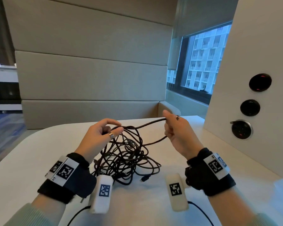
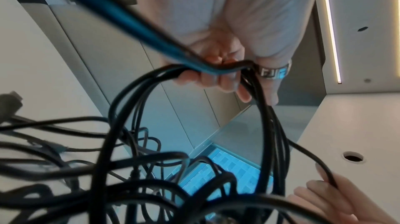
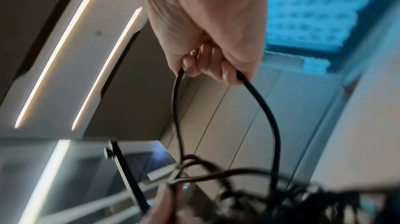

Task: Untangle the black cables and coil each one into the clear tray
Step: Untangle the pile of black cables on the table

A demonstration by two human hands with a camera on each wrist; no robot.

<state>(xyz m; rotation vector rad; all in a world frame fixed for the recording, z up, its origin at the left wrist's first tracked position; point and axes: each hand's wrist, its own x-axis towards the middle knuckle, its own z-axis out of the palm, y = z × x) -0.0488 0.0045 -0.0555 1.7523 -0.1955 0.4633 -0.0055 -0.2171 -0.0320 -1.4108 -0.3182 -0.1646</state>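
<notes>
Cables [image 1: 126, 154]: black tangle, mid-table [image 1: 31, 160], top loops lifted, rest heaped on surface. One plug end [image 1: 144, 178] lies loose at heap's near edge. Left hand [image 1: 101, 132] curled round bunch of loops, ring on finger. Right hand [image 1: 176, 132] grips single strand, stretched taut between hands, raised above heap. Round ports [image 1: 250, 107] on right wall panel. Tray not seen.

Tangled black cables [image 1: 126, 159] heaped on table, top strands lifted, one stretched taut
</notes>
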